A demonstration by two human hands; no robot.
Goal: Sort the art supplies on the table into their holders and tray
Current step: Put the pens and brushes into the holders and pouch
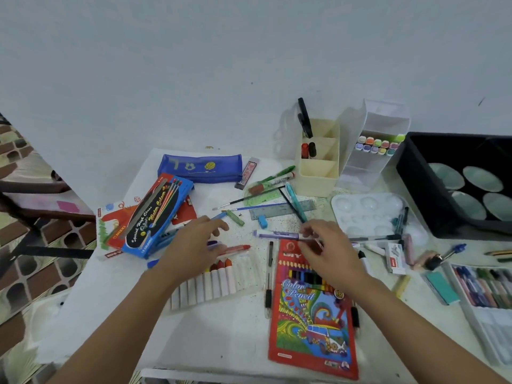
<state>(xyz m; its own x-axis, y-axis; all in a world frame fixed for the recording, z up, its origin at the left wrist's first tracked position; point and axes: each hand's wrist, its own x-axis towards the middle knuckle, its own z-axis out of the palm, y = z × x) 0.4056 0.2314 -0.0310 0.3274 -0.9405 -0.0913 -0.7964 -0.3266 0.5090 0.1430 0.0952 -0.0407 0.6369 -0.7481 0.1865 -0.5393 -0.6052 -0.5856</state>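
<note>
In the head view the right hand (pixel 327 245) has its thumb and forefinger curled onto the dark end of a purple marker (pixel 273 234). It pinches that end, while the rest of the barrel lies flat on the table (pixel 221 333) and points away from the fingertips toward the left hand (pixel 194 245). Taking it by one end looks sensible, since the body stays free to drop upright into a slot. The left hand is open, fingers loosely spread and holding nothing. It sits low over a red marker (pixel 238 248) lying under and just past its fingertips; I cannot tell whether it touches it. My guess is that this one is lined up as the next pick. Beyond the right hand's knuckles stands the cream holder (pixel 318 181), with three compartments: one pair of scissors (pixel 304 117) is in the far one and two markers, red and black, are in the middle one, so the near one seems free. Just right of it a white marker stand (pixel 360 167) tilts back, showing two rows of caps, roughly a dozen. Far right of the grip a black bin (pixel 415 189) holds four round lids. Nearer the right wrist is one clear tray (pixel 482 322) of coloured sticks, too blurred to count. One colour-pencil pack (pixel 313 328) lies under the right forearm, with one black pen along each side of it.
</note>
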